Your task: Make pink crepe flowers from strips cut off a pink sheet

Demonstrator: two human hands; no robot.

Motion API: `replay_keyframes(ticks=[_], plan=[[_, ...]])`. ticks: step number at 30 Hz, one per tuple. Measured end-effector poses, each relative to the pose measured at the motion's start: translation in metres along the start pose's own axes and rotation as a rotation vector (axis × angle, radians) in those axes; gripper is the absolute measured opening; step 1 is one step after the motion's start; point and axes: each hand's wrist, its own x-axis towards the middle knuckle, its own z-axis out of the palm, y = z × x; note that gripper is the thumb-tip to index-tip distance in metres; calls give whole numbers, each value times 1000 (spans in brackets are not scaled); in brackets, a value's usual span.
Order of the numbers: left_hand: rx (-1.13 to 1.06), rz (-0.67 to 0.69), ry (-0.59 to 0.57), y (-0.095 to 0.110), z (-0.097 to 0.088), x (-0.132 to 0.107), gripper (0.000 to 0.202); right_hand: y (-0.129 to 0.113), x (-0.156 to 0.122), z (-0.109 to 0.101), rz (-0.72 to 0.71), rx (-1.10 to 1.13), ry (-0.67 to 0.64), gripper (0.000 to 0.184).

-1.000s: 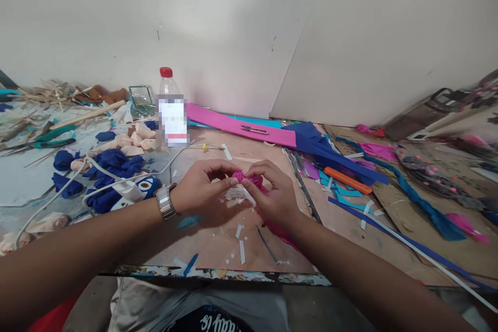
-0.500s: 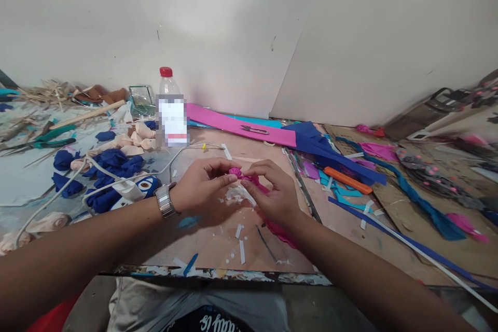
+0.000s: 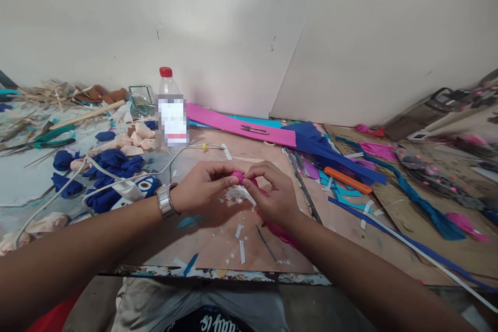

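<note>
One left hand (image 3: 204, 184), one right hand (image 3: 277, 192), one magenta roll (image 3: 238, 175), one red-capped bottle (image 3: 168, 85), one wristwatch (image 3: 166, 201), one orange tool (image 3: 347, 180)

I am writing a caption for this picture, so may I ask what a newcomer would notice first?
Probably the small, bright pink rolled piece, held between the left hand and the right hand near the middle of the view. Next, perhaps, the red-capped bottle standing beyond the left hand, and the orange tool lying to the right of both hands.
</note>
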Motion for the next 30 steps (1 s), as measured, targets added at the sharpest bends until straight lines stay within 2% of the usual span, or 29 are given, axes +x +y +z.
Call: replay_keyframes(ticks=[8,12,14,22,30], plan=[[-12,-18,-64,0,-1,-1,31,-1,1,1,3,-5,-7,6],[-18,5,-114,0,-2,-1,33,0,1,2,-63,9,-76,23],[-13,8,-123,-1,-2,-1,34,0,1,2,-76,13,-99,24],[-138,-34,-32,-6,3,-1,31,0,2,3,-67,18,-109,19],[-79,-11,52,-3,1,-2,24,-2,-1,3,-33,23,-34,13]])
